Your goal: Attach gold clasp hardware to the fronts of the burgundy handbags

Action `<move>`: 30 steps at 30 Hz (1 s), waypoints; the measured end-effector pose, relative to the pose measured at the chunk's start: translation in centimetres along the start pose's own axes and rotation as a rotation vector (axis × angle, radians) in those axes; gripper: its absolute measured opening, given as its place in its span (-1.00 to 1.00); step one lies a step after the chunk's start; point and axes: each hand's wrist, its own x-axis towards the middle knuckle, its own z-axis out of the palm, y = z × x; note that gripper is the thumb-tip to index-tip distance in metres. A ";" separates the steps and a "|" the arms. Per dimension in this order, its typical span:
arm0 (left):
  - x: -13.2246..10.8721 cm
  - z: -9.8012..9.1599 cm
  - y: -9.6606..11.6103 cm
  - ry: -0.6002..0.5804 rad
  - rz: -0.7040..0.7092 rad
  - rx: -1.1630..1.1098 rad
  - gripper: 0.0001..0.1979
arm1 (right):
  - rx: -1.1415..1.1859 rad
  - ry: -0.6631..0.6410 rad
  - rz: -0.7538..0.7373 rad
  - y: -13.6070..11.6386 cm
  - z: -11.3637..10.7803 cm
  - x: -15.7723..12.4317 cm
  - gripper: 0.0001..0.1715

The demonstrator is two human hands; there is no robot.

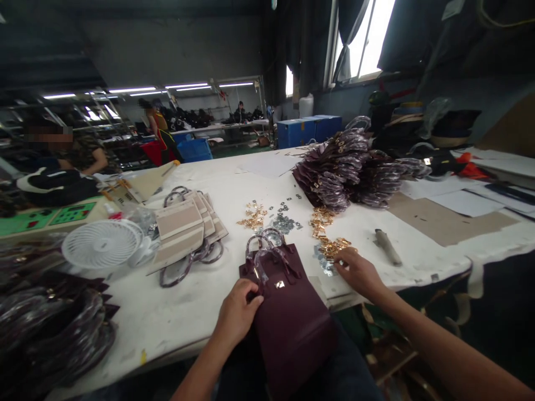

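Note:
A dark burgundy handbag [292,328] leans from the table edge toward my lap, its looped handles wrapped in clear plastic and a small gold plate [280,284] on its front. My left hand [238,312] grips the bag's upper left edge, thumb on the front, just below a handle. At the table's front edge, my right hand [360,274] has its fingertips pinched together beside a pile of gold metal fittings [330,248] and some flat silver pieces [324,263]. Whatever lies between those fingertips is too small to make out.
Loose gold clasps [253,216] and grey metal washers [285,220] lie behind the bag. A wrapped tool [387,248] rests at right. Plastic-wrapped burgundy bags [338,167] are heaped behind. To the left are beige panels [181,225], a white fan [102,244] and a seated co-worker [79,150].

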 end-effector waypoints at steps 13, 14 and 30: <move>-0.3 3.0 -0.3 0.164 -0.104 -0.128 -0.83 | 0.776 -0.175 0.177 -16.3 7.3 -4.8 -0.75; -0.4 3.0 -0.3 0.170 -0.110 -0.122 -0.83 | 0.774 -0.164 0.184 -16.9 8.1 -5.0 -0.75; -3.8 3.0 1.2 0.398 -0.640 -1.194 -0.50 | 0.840 -0.151 0.265 -16.8 9.3 -5.6 -0.52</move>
